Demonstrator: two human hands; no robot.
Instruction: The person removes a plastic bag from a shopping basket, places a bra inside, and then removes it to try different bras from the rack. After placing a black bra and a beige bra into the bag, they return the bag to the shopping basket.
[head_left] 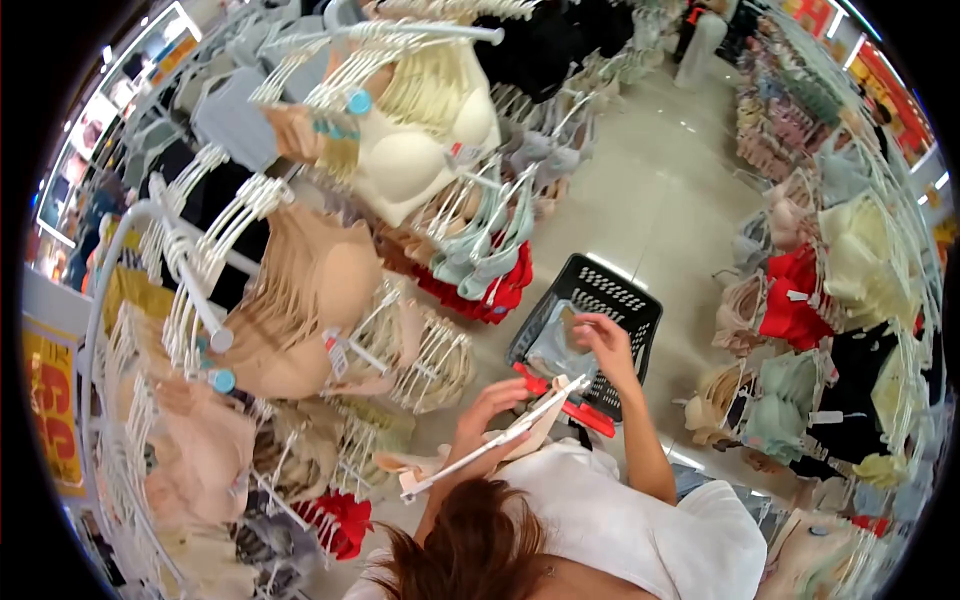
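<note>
Apparently left hand (490, 405) grip closed on hanger (478, 455); right hand (605, 340) at basket (622, 292), grip unclear.

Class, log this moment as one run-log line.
left hand: grips white hanger | right hand: over black basket, grasp unclear | around: bra racks
</note>
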